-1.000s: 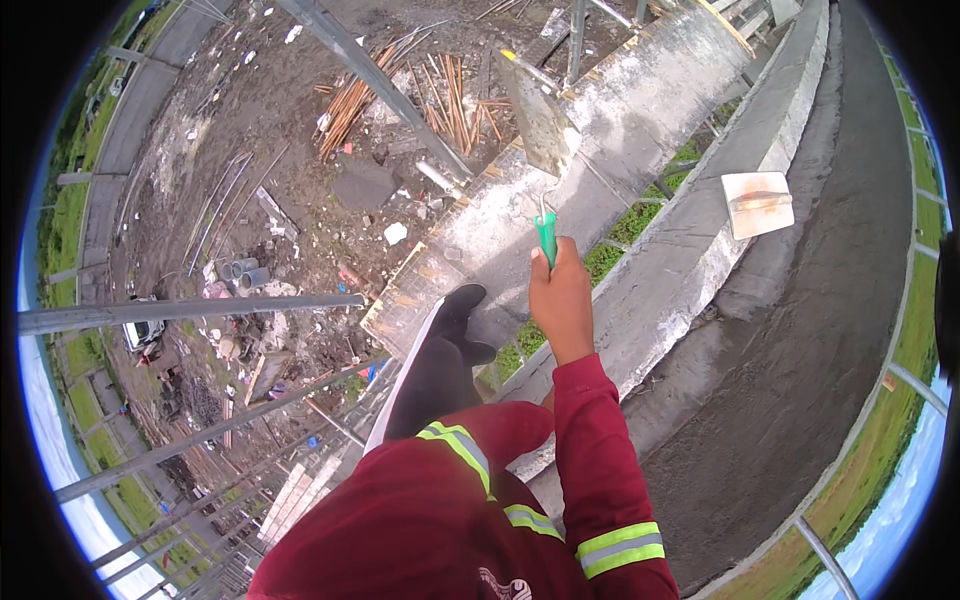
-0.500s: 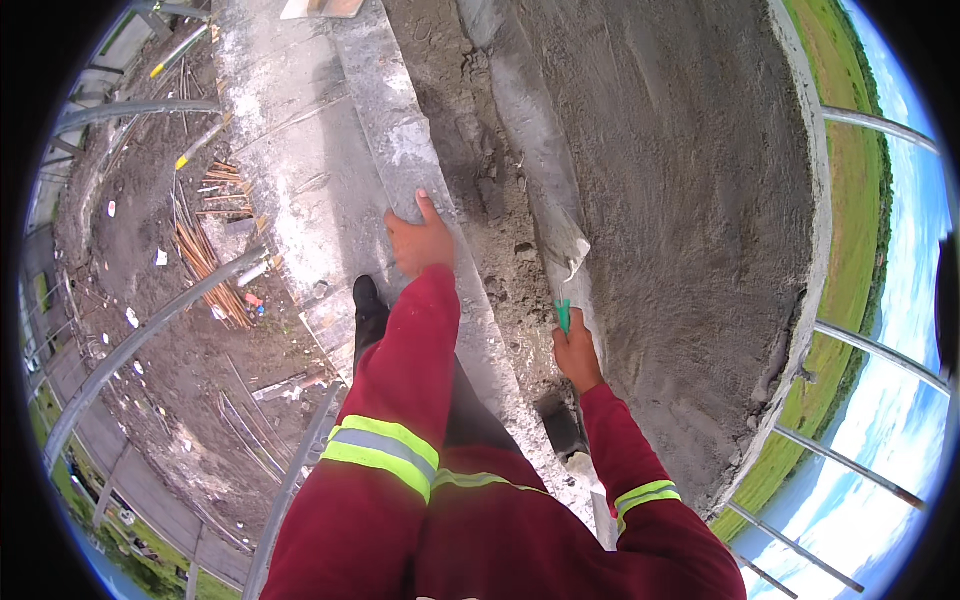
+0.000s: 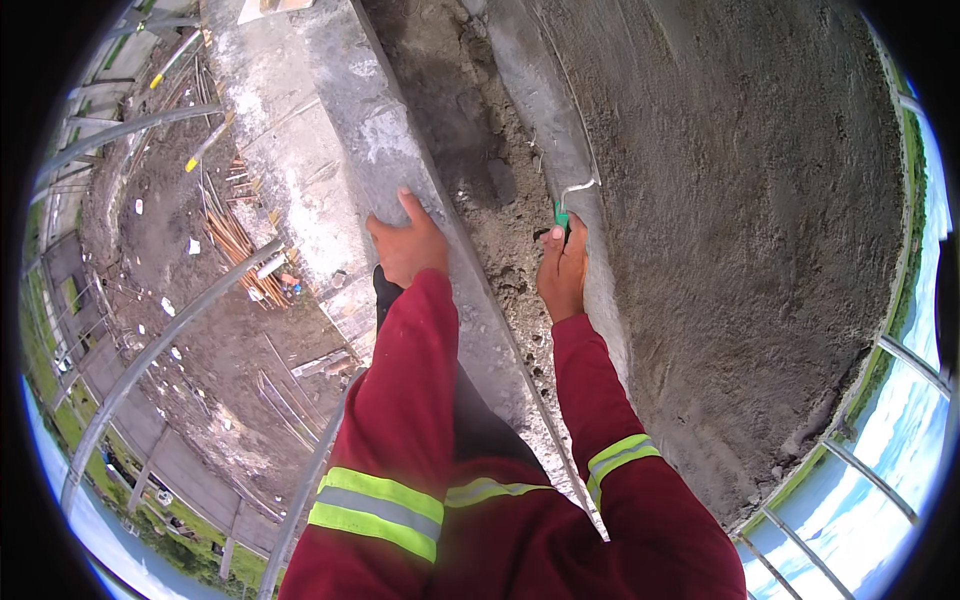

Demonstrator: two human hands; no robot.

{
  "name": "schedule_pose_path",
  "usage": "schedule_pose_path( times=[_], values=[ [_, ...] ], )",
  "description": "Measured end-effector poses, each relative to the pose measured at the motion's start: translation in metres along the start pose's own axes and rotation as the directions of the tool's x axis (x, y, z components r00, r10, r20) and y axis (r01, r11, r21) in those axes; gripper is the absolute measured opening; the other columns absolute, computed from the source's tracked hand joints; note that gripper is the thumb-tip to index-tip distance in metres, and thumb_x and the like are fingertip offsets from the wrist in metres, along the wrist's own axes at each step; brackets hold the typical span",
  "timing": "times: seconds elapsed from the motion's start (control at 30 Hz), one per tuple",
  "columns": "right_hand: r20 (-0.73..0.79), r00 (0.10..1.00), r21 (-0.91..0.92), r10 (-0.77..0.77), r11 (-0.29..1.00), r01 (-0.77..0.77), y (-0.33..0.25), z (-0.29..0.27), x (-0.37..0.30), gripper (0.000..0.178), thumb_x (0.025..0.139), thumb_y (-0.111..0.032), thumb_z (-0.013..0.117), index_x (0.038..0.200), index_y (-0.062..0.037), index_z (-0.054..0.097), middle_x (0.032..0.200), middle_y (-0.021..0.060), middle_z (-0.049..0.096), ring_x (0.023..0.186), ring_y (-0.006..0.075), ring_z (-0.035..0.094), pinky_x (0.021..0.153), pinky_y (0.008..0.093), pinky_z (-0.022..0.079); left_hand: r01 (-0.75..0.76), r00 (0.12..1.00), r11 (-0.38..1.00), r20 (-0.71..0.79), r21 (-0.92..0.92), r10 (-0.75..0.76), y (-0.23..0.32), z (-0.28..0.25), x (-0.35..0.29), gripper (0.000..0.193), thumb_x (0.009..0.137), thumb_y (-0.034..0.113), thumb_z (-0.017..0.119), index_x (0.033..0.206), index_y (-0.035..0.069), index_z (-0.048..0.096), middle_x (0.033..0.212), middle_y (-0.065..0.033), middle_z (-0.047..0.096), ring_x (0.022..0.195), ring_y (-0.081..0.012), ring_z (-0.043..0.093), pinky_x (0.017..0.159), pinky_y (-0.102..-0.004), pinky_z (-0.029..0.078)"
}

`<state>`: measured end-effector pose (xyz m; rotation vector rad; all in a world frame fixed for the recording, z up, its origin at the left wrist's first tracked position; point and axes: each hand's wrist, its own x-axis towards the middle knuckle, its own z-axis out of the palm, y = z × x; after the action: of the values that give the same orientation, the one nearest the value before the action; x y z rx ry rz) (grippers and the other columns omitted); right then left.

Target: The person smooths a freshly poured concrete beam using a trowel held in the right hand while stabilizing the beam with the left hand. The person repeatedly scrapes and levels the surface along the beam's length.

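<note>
A long grey board (image 3: 385,130) runs lengthwise in front of me, its right edge beside a strip of rough mortar (image 3: 490,170). My left hand (image 3: 412,248) is closed on the board near its left edge, thumb lying up along the face; fingertips are partly hidden. My right hand (image 3: 563,275) grips the green handle of a trowel (image 3: 561,215). A bent metal shank shows beyond the handle; the blade is hard to make out. The trowel is over a smooth grey concrete ledge (image 3: 600,270), which borders a broad, wet-looking mortar surface (image 3: 740,220).
Pale scaffold planking (image 3: 270,130) lies to the left, with a drop beyond it. Metal poles (image 3: 180,325) cross there above rubble and a pile of brown rods (image 3: 235,250). At the far end is a pale flat piece (image 3: 270,8). More poles (image 3: 870,480) stand at right.
My right hand has moved forward along the ledge with the trowel, which has turned. The board has shifted and tilted under my left hand, so its right edge shows more sharply. My view has swung slightly.
</note>
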<state>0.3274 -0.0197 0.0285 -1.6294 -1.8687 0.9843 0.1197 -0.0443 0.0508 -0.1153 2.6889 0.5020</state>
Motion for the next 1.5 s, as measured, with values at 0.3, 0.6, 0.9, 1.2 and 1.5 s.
schedule_pose_path(
  times=[0.3,0.6,0.9,1.2,1.5],
  values=[
    [0.249,0.875,-0.342,0.416,0.883,-0.322,0.085,0.068,0.012,0.042,0.113,-0.045,0.042,0.119,-0.0072,0.059,0.097,0.0328,0.070,0.098,0.0565,0.065,0.083,0.0671,0.046,0.033,0.999,0.999,0.015,-0.041,-0.032,0.007,-0.004,0.000,0.089,0.099,0.071,0.051,0.149,-0.002,0.050,0.145,-0.0246,0.062,0.128,-0.0436,0.063,0.106,-0.0515,0.050],
    [0.235,0.969,0.031,-0.073,0.997,0.067,0.025,0.061,0.052,0.046,0.114,-0.046,0.042,0.111,-0.0030,0.058,0.087,0.0299,0.066,0.088,0.0545,0.065,0.076,0.0609,0.047,0.015,1.000,0.999,0.019,-0.040,-0.015,0.001,-0.001,0.001,0.090,0.099,0.073,0.051,0.149,-0.002,0.049,0.146,-0.0244,0.061,0.127,-0.0443,0.064,0.106,-0.0519,0.050],
    [0.255,0.914,-0.167,0.315,0.946,-0.279,0.122,0.024,-0.077,0.038,0.112,-0.040,0.049,0.109,-0.0034,0.058,0.089,0.0324,0.068,0.086,0.0586,0.063,0.077,0.0649,0.046,0.003,1.000,1.000,-0.017,-0.027,-0.004,0.003,0.000,0.001,0.087,0.099,0.072,0.051,0.147,-0.001,0.051,0.142,-0.0261,0.062,0.124,-0.0453,0.065,0.102,-0.0529,0.051],
    [-0.036,0.746,-0.528,0.665,0.621,-0.579,0.157,-0.050,-0.213,0.039,0.115,-0.038,0.042,0.109,-0.0020,0.056,0.086,0.0332,0.069,0.085,0.0570,0.066,0.073,0.0661,0.048,-0.047,0.999,0.999,-0.001,-0.020,0.047,-0.003,0.004,0.001,0.095,0.100,0.077,0.044,0.147,-0.005,0.048,0.140,-0.0295,0.062,0.125,-0.0471,0.063,0.105,-0.0543,0.049],
    [0.222,0.735,-0.545,0.641,0.706,-0.452,0.198,-0.069,-0.179,0.051,0.114,-0.051,0.038,0.115,-0.0048,0.058,0.095,0.0323,0.071,0.097,0.0553,0.068,0.085,0.0647,0.052,-0.110,0.991,0.990,0.072,-0.087,0.117,-0.008,0.000,-0.006,0.102,0.102,0.075,0.040,0.152,-0.014,0.037,0.144,-0.0353,0.057,0.131,-0.0479,0.060,0.110,-0.0503,0.049]
  ],
)
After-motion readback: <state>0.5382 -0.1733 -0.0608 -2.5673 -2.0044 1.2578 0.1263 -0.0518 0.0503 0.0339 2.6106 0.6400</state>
